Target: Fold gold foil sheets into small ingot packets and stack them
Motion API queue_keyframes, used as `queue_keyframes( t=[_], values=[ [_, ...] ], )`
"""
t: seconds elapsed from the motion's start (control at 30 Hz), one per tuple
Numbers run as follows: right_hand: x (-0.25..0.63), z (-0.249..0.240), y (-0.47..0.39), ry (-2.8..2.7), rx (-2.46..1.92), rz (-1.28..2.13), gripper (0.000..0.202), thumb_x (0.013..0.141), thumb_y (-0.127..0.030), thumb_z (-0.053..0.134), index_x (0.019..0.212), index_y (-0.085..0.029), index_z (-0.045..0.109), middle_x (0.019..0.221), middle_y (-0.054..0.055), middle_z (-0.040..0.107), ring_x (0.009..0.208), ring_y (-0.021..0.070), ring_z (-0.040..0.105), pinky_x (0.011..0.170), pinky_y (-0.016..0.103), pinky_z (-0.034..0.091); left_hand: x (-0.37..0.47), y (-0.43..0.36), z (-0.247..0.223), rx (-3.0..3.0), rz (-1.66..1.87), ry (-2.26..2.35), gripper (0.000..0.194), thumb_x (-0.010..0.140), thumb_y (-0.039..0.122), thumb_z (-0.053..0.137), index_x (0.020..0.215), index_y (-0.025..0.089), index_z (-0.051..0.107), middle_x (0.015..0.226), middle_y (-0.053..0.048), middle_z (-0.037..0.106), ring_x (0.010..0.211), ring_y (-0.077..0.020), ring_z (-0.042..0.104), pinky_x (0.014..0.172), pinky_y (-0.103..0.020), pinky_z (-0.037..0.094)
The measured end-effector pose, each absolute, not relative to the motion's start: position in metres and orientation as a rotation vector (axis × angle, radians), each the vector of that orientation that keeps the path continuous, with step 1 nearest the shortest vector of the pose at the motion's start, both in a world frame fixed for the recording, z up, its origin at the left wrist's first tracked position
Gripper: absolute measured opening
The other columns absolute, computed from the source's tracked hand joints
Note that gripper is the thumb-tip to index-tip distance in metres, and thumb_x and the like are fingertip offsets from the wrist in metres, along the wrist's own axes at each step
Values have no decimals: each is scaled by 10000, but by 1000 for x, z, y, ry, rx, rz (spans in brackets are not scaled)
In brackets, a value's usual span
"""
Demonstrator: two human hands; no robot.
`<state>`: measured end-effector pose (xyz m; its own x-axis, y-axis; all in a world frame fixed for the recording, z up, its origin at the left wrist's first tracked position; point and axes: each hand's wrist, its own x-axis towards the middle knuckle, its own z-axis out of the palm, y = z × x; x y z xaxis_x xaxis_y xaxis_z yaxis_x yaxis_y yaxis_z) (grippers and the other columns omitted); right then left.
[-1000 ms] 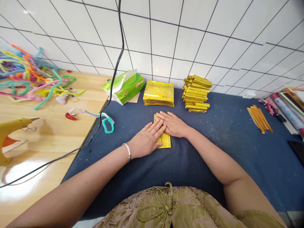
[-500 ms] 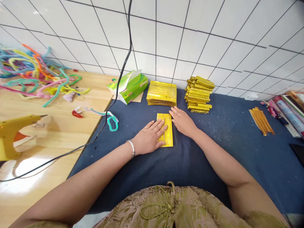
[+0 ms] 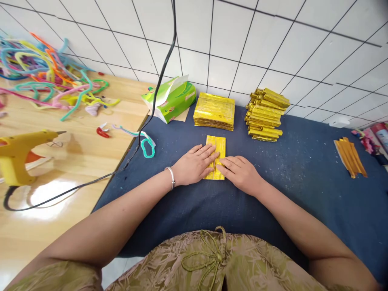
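Observation:
A gold foil sheet (image 3: 220, 150) lies flat on the dark blue cloth in front of me, its long side running away from my body. My left hand (image 3: 195, 165) rests palm down on its left part, fingers stretched out. On the sheet's lower right edge lie the fingertips of my right hand (image 3: 241, 173), its fingers extended and slightly apart. Behind the sheet is a neat stack of flat gold sheets (image 3: 214, 111). To the right of that stack stands a pile of folded gold strips (image 3: 265, 115).
A green tissue pack (image 3: 174, 100) sits by the tiled wall. On the wooden table (image 3: 100, 161) at left are a yellow glue gun (image 3: 21, 153) and tangled fuzzy stems (image 3: 51, 76). A black cable (image 3: 163, 66) crosses the view. Orange-brown strips (image 3: 351, 157) lie far right.
My right hand has moved down along the sheet, from its upper right corner to its lower right edge. My left hand stays on the sheet. The camera view has shifted slightly.

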<state>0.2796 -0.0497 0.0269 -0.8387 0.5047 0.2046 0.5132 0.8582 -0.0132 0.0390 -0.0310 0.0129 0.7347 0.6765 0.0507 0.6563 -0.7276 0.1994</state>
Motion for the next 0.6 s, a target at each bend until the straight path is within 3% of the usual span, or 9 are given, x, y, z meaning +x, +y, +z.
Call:
queue_keyframes(
  t=[0.1,0.23,0.33,0.43,0.53,0.6],
  values=[
    [278,23,-50,-2824,-783,-49,298,947,-196,384,1143,-224,606,1101,80,661,1077,213,550,893,400,436,38,-30,15,2756,213,1065,513,964,377,294,1439,185,311,1529,-99,247,1416,-245,206,1144,-431,142],
    [276,21,-50,-2796,-832,-69,281,938,-184,390,1074,-212,635,1061,56,666,982,204,552,844,374,441,37,-28,18,2702,361,1082,459,917,369,431,1326,164,469,1444,-132,359,1329,-272,321,1090,-432,257],
    [276,22,-52,-2770,-877,-25,265,929,-185,409,1068,-196,634,1050,63,667,987,209,542,832,372,444,35,-25,19,2630,459,1028,297,892,357,493,1075,156,611,1189,-120,546,1113,-239,482,974,-391,367],
    [275,23,-55,-2731,-907,25,224,915,-201,448,1032,-177,638,1032,72,670,998,219,540,845,379,448,29,-19,20,2561,434,803,183,903,283,481,889,168,622,946,-60,615,919,-176,540,881,-325,399],
    [274,20,-58,-2660,-933,70,185,898,-210,484,996,-179,638,1017,69,676,998,226,543,864,392,449,20,-12,23,2472,420,626,116,863,263,556,921,188,624,965,-42,634,930,-165,557,900,-313,385],
    [274,18,-59,-2604,-964,124,168,892,-210,499,988,-184,634,1005,63,678,994,224,548,875,395,451,13,-10,26,2434,391,562,202,815,305,632,990,204,623,1060,-50,630,1006,-184,555,941,-329,370]
  ],
)
